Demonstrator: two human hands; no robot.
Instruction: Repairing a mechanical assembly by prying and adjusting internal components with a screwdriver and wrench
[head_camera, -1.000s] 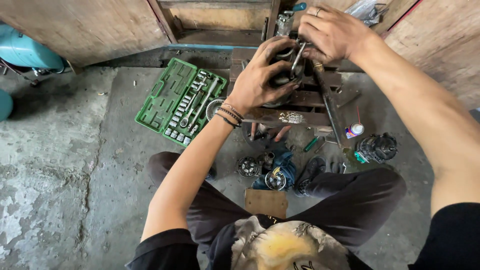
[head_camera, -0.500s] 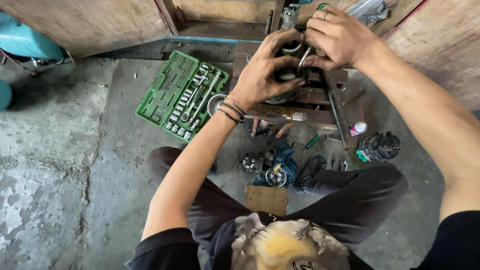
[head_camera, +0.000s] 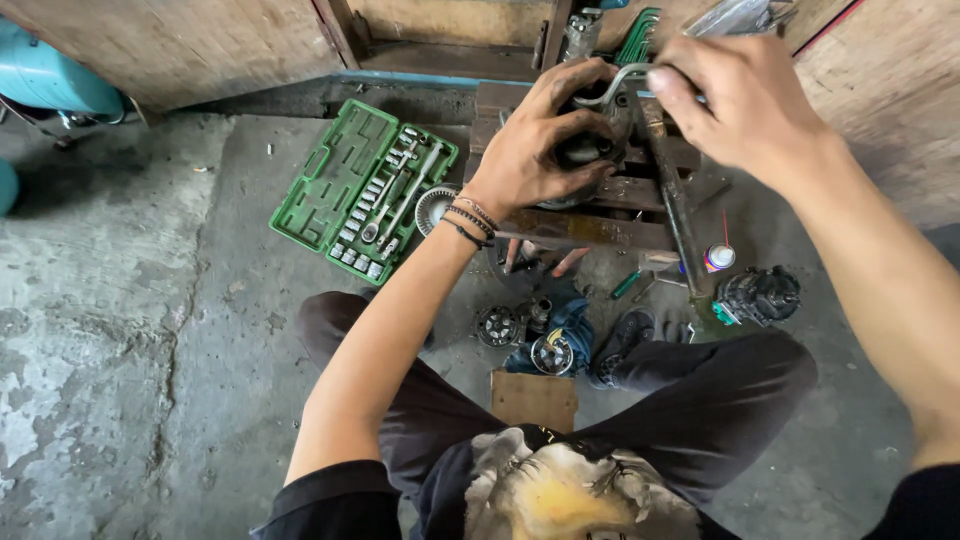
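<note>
Green socket case (head_camera: 345, 185), black trousers (head_camera: 700, 400)

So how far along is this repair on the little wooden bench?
Done: several round metal parts already lie loose on the floor by the open green socket set. In hand: the left hand grips a dark round part on the wooden bench while the right hand works a bent metal tool. Left: that part remains on the bench.

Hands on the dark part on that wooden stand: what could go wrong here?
1. The left hand grips the dark round metal part while the right hand works a bent metal tool; a slip could pinch fingers.
2. Loose round parts by the feet could get kicked away.
</note>
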